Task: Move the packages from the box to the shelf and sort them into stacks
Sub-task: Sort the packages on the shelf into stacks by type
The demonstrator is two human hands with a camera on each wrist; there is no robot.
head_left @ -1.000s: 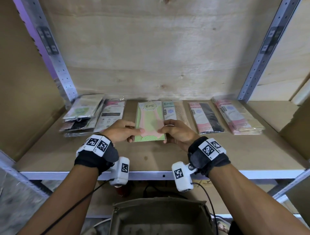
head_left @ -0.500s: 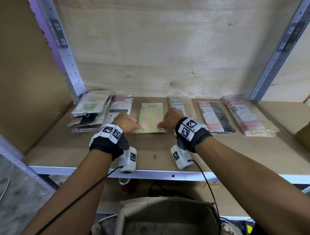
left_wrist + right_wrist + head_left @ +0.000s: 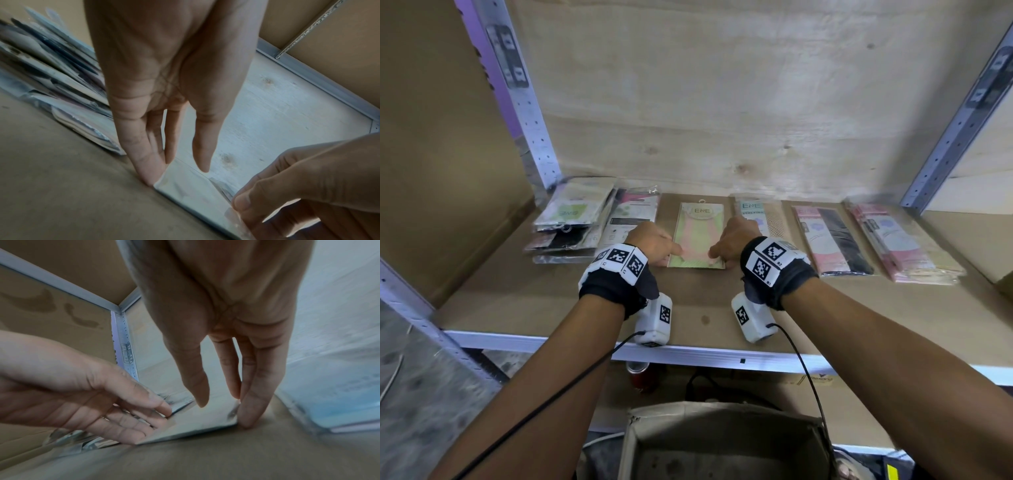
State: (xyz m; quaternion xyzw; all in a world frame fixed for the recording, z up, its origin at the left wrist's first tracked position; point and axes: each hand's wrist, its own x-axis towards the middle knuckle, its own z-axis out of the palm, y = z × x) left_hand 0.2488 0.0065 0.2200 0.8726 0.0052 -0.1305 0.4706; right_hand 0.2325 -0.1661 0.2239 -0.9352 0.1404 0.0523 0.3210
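Note:
A flat green and pink package lies in the middle of the shelf board, between other packages. My left hand touches its near left corner and my right hand its near right corner. In the left wrist view the left hand has straight fingers against the corner of the package, thumb just above it. In the right wrist view the right hand stands the same way at the other corner of the package. The cardboard box sits below the shelf, near me.
A loose stack lies at the shelf's left, with a white and pink package beside it. To the right lie a blue-labelled package, a pink and black one and a pink stack. Metal uprights flank the shelf.
Both hands have slid the green and pink package further back on the shelf, into line with the other packages. My head has moved closer.

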